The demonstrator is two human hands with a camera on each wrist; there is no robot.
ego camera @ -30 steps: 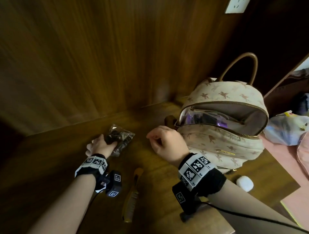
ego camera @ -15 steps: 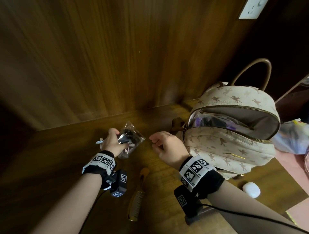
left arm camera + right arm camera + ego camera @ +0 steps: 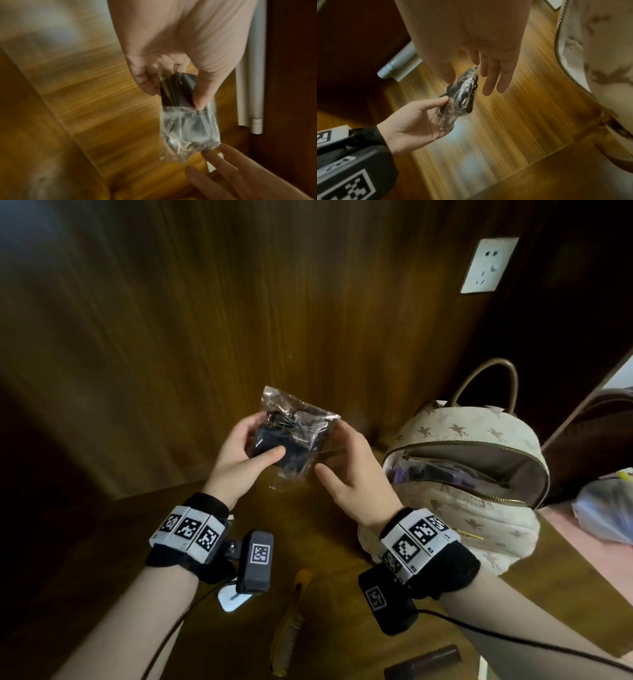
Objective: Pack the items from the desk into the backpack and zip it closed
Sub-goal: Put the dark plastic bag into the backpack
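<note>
Above the desk (image 3: 335,604), left hand (image 3: 239,460) pinches the plastic bag (image 3: 294,433); right hand (image 3: 352,474) open beside it.

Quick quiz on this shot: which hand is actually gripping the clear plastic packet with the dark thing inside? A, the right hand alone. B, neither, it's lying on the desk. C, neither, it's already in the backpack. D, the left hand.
D: the left hand pinches the clear plastic packet between thumb and fingers above the desk, while the right hand reaches toward it with straight fingers.

Plastic pouch (image 3: 294,436) between left hand (image 3: 239,455) and right hand (image 3: 352,474), left of backpack (image 3: 479,474), above desk (image 3: 335,628).
</note>
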